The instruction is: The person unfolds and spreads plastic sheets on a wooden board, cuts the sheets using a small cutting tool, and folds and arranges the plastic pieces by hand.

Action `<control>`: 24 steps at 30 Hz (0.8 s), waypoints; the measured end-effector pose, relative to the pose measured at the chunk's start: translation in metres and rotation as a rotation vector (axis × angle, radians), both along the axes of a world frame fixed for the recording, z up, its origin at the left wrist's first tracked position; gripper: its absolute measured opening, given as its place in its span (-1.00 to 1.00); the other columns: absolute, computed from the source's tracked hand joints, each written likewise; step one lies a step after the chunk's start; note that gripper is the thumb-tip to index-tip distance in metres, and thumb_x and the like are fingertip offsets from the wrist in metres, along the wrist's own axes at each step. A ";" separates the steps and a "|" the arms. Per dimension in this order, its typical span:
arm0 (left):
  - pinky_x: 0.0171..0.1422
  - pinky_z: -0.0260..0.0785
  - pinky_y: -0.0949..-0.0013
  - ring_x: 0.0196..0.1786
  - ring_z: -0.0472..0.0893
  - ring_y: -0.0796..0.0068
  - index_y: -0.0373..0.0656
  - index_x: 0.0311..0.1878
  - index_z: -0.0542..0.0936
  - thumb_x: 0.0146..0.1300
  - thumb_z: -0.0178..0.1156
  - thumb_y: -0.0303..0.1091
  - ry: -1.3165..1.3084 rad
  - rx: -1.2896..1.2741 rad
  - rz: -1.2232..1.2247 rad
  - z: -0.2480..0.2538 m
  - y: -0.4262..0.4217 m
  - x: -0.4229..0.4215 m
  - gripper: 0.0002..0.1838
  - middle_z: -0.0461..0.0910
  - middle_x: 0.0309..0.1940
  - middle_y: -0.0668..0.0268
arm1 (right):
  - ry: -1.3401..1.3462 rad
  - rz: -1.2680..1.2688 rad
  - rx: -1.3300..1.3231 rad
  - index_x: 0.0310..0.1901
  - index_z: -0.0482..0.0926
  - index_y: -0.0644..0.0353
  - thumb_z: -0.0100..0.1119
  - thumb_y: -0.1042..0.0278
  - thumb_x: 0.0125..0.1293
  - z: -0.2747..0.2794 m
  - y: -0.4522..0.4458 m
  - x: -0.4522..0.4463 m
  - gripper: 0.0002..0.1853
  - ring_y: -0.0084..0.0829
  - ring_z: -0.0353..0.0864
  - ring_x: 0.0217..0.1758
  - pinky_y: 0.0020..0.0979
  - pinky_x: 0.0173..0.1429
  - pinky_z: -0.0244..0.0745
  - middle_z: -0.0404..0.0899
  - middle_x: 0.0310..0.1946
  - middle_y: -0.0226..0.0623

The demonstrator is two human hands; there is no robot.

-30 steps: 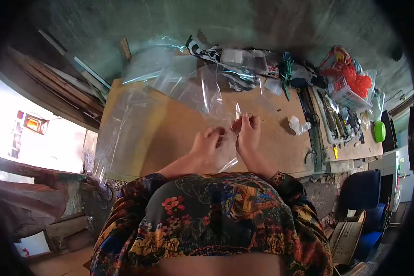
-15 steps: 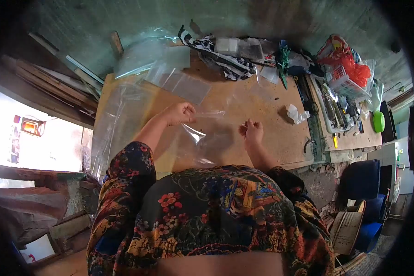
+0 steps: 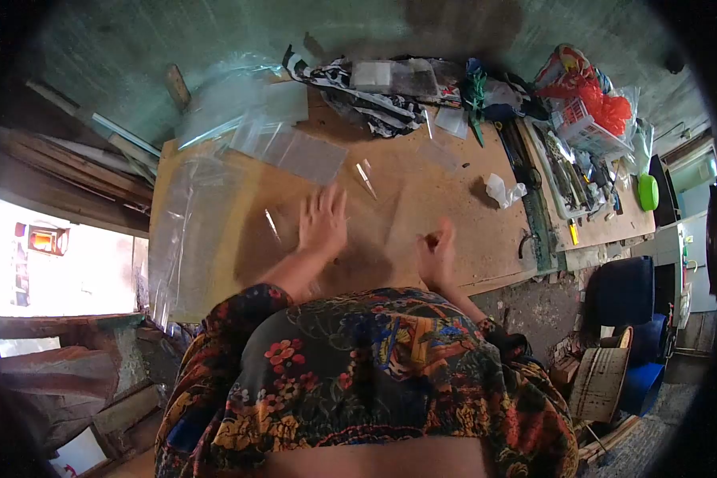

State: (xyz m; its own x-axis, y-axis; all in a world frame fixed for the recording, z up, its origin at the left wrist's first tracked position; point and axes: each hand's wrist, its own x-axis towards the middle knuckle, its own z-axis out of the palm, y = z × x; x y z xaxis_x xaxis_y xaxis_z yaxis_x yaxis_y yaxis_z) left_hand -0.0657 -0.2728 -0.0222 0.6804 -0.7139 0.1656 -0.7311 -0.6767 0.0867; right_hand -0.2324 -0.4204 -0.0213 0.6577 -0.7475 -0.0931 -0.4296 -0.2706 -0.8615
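Observation:
A clear plastic sheet (image 3: 374, 211) lies on the wooden board (image 3: 486, 259), its edges hard to make out apart from bright glints. My left hand (image 3: 323, 221) rests with fingers spread, palm down, on the left part of this sheet. To the right, my right hand (image 3: 436, 248) is closed, thumb and fingers together, near the sheet's right side; blur hides what it pinches, if anything. Beyond my left hand, flat clear bags (image 3: 311, 155) lie on the board. A long clear plastic sheet (image 3: 187, 231) covers the board's left side.
Crumpled white plastic (image 3: 504, 192) lies at the right. Further right are a tray of tools (image 3: 562, 171), a white basket (image 3: 585, 123) with red bags, a yellow cutter (image 3: 573, 231) and a green container (image 3: 648, 193). Black-and-white cloth (image 3: 382, 111) lies at the back. A blue chair (image 3: 623, 291) stands right.
My left hand went left holding the plastic, then opened and came down onto it. My right hand moved down and away from the left. The plastic is now spread out on the board.

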 end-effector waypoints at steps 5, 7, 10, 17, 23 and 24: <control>0.35 -0.27 -0.06 0.38 -0.11 0.12 -0.15 0.28 0.10 0.16 -0.02 -0.07 0.211 -0.002 0.008 -0.026 0.006 -0.043 -0.34 -0.08 0.33 0.14 | -0.150 0.425 -0.653 0.15 0.19 0.13 0.05 0.36 0.17 0.038 -0.026 0.045 -0.50 -0.18 0.45 -0.06 -0.21 -0.03 0.34 0.46 -0.10 -0.21; 0.36 -0.31 -0.05 0.39 -0.15 0.15 -0.14 0.31 0.05 0.16 -0.05 0.04 0.183 0.154 0.015 -0.023 0.017 -0.036 -0.28 -0.14 0.35 0.13 | -0.059 0.545 -0.587 0.18 0.18 0.11 0.02 0.29 0.20 0.017 -0.031 0.065 -0.49 -0.18 0.37 0.09 -0.16 0.08 0.29 0.39 0.05 -0.21; 0.35 -0.29 -0.08 0.39 -0.13 0.16 -0.10 0.30 0.08 0.15 -0.06 0.07 0.175 0.211 -0.144 -0.018 0.040 -0.015 -0.29 -0.10 0.34 0.18 | 0.299 0.671 -0.920 0.24 0.13 0.06 -0.07 0.06 0.23 -0.024 -0.038 0.075 -0.43 -0.18 0.05 0.32 -0.06 0.26 0.05 0.10 0.26 -0.19; 0.38 -0.27 0.01 0.39 -0.12 0.21 -0.01 0.29 0.12 0.15 -0.06 0.08 0.109 0.288 -0.320 -0.016 0.078 0.024 -0.32 -0.07 0.34 0.24 | 0.323 0.644 -0.757 0.27 0.12 0.03 -0.10 -0.11 0.20 -0.038 -0.019 0.032 -0.35 -0.08 -0.13 0.37 0.04 0.31 -0.13 -0.07 0.32 -0.13; 0.38 -0.26 0.01 0.39 -0.12 0.21 0.04 0.30 0.12 0.12 -0.01 0.08 0.127 0.353 -0.374 -0.008 0.084 0.031 -0.31 -0.09 0.34 0.27 | 0.441 0.315 -0.739 0.17 0.28 -0.09 -0.13 -0.01 0.24 -0.031 -0.121 0.070 -0.53 -0.10 -0.05 0.35 -0.01 0.33 -0.13 0.05 0.28 -0.15; 0.38 -0.27 0.02 0.39 -0.12 0.21 0.05 0.30 0.11 0.12 0.00 0.07 0.134 0.356 -0.374 -0.007 0.085 0.031 -0.31 -0.09 0.35 0.27 | 0.436 0.314 -0.735 0.17 0.28 -0.09 -0.13 -0.01 0.24 -0.031 -0.129 0.073 -0.53 -0.10 -0.05 0.35 -0.01 0.33 -0.13 0.05 0.28 -0.15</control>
State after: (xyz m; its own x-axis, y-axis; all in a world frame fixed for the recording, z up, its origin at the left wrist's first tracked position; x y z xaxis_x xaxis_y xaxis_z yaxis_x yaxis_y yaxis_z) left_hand -0.0352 -0.1876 -0.0289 0.3668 -0.9081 -0.2021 -0.9265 -0.3762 0.0087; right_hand -0.1595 -0.5496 -0.0519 0.8592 -0.5094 0.0477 -0.4908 -0.8470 -0.2043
